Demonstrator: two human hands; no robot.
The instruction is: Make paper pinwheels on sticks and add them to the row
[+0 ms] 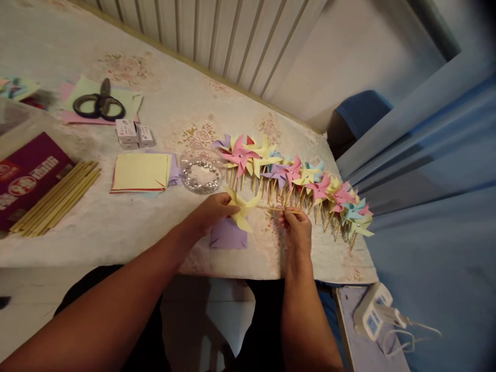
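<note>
My left hand (pixel 217 209) pinches a yellow paper pinwheel (pixel 244 211) by its folded blades. The fingers of my right hand (pixel 297 223) are closed on a thin wooden stick (pixel 273 208), which runs left to the pinwheel; the joint between them is too small to make out. Below the pinwheel lies a purple paper square (pixel 229 236) with cuts in from its corners. A clear round dish (pixel 200 173) of small shiny pins or beads stands just beyond my left hand. Behind my right hand are rows of coloured pinwheels on sticks (pixel 294 175).
Left of the dish lies a stack of yellow paper (pixel 140 171), with small white boxes (pixel 134 133) behind it. Scissors (pixel 101 105) rest on more paper. A bundle of wooden sticks (pixel 58 199) lies on a purple packet (pixel 34 173). A power strip (pixel 374 312) sits at lower right.
</note>
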